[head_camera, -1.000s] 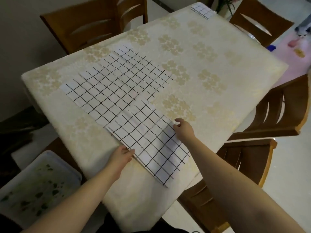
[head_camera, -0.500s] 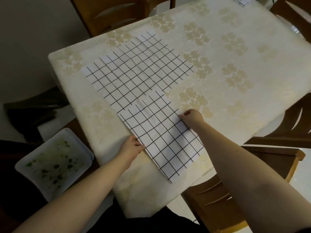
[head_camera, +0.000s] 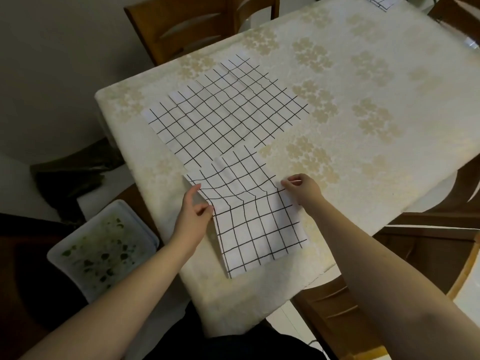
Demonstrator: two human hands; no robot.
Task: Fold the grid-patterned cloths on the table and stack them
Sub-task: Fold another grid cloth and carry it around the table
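Observation:
A white cloth with a black grid (head_camera: pixel 259 229) lies on the near corner of the table (head_camera: pixel 376 105), its far part lifted and rippled. My left hand (head_camera: pixel 193 211) pinches its left edge. On the other side, my right hand (head_camera: pixel 302 188) pinches its right edge. Behind it a row of several more grid cloths (head_camera: pixel 223 118) lies flat and overlapping, running toward the far left. Another grid cloth (head_camera: pixel 379 1) shows at the table's far edge.
The table wears a cream floral tablecloth. Wooden chairs stand behind (head_camera: pixel 197 24) and to the right (head_camera: pixel 428 229), one more below right (head_camera: pixel 337 302). A white plastic bin lid (head_camera: pixel 101 248) sits on the floor to the left.
Both hands have closed on the near cloth's side edges and raised its far part, which now ripples. The view has shifted closer and lower.

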